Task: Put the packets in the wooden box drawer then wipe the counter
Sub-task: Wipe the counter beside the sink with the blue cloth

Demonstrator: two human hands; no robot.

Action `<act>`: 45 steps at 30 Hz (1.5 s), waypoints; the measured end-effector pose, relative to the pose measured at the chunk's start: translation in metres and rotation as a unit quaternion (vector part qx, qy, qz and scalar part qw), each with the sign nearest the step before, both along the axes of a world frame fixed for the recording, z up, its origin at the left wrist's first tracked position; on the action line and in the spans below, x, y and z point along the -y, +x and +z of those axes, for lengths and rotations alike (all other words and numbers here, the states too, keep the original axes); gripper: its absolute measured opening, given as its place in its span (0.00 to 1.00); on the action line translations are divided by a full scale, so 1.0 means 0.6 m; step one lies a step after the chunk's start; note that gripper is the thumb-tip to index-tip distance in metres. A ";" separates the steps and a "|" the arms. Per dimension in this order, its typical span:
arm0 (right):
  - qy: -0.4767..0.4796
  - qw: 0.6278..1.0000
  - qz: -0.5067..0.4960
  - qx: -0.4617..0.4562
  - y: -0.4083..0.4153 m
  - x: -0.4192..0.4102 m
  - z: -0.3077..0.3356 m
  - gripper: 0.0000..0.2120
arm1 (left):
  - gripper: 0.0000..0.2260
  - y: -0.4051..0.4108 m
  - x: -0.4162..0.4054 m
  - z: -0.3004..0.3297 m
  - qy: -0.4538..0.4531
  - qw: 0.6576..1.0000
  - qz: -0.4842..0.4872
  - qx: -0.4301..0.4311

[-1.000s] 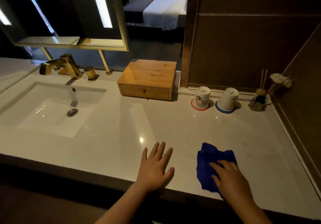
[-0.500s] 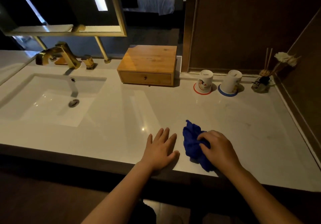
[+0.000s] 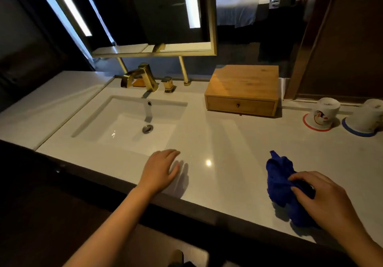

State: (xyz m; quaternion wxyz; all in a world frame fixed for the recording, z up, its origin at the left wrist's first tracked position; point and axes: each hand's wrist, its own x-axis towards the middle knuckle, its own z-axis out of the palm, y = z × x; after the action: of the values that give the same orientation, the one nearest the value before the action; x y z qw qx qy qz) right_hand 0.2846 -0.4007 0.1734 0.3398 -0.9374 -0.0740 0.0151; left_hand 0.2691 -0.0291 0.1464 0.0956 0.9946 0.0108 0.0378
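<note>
A bunched blue cloth (image 3: 279, 175) lies on the white counter (image 3: 228, 142) near its front edge. My right hand (image 3: 323, 198) grips the cloth with curled fingers and covers its near part. My left hand (image 3: 160, 169) rests flat on the counter just in front of the sink, fingers straight. The wooden box (image 3: 242, 89) stands at the back of the counter with its drawer (image 3: 240, 106) closed. No packets are in view.
A white sink (image 3: 132, 121) with a gold faucet (image 3: 141, 77) sits at the left. Two upturned white cups (image 3: 323, 112) (image 3: 366, 117) stand on coasters at the back right. A gold-framed mirror (image 3: 157, 14) hangs above the counter.
The view has swung to the left. My hands have drawn apart: the left now lies by the sink front, the right still grips the bunched blue cloth.
</note>
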 end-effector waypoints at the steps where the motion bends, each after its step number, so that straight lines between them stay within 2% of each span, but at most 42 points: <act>1: 0.000 1.000 -0.007 -0.004 -0.002 -0.016 -0.001 0.11 | 0.22 0.004 -0.039 -0.003 0.004 1.000 0.014 0.004; 7: -0.008 0.999 -0.041 -0.008 -0.012 -0.148 -0.011 0.12 | 0.18 0.034 -0.220 -0.042 -0.008 0.999 0.044 -0.013; 12: -0.020 0.997 -0.079 -0.008 -0.025 -0.279 -0.024 0.10 | 0.24 0.041 -0.303 -0.083 0.001 0.997 -0.020 -0.080; 16: -0.035 0.994 -0.105 -0.004 -0.043 -0.348 -0.016 0.09 | 0.29 0.048 -0.330 -0.103 -0.007 0.995 -0.042 -0.088; 23: -0.080 0.987 -0.137 -0.008 -0.065 -0.346 0.004 0.12 | 0.22 0.054 -0.342 -0.115 -0.016 0.996 -0.050 -0.065; 28: -0.093 0.993 -0.065 -0.044 -0.045 -0.360 -0.026 0.15 | 0.19 0.054 -0.341 -0.120 -0.016 0.997 -0.051 -0.056; 30: -0.128 0.989 -0.033 -0.068 -0.038 -0.374 -0.057 0.16 | 0.18 0.054 -0.341 -0.121 -0.016 0.997 -0.051 -0.055; 35: -0.197 0.972 -0.013 -0.129 -0.046 -0.370 -0.115 0.34 | 0.16 0.053 -0.336 -0.114 -0.016 0.997 -0.044 -0.061; 41: -0.279 0.950 0.018 -0.138 -0.058 -0.371 -0.112 0.39 | 0.17 0.054 -0.336 -0.113 -0.020 0.996 -0.046 -0.067; 45: -0.253 0.964 -0.043 -0.074 -0.055 -0.385 -0.103 0.38 | 0.18 0.054 -0.336 -0.113 -0.020 0.996 -0.051 -0.068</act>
State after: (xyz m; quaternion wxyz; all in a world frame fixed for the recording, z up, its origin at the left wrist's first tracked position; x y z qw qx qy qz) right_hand 0.2517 -0.1700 0.1115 0.0960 -0.9915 -0.0023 0.0882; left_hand 0.3017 0.1726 0.0788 0.1162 0.9921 -0.0331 -0.0346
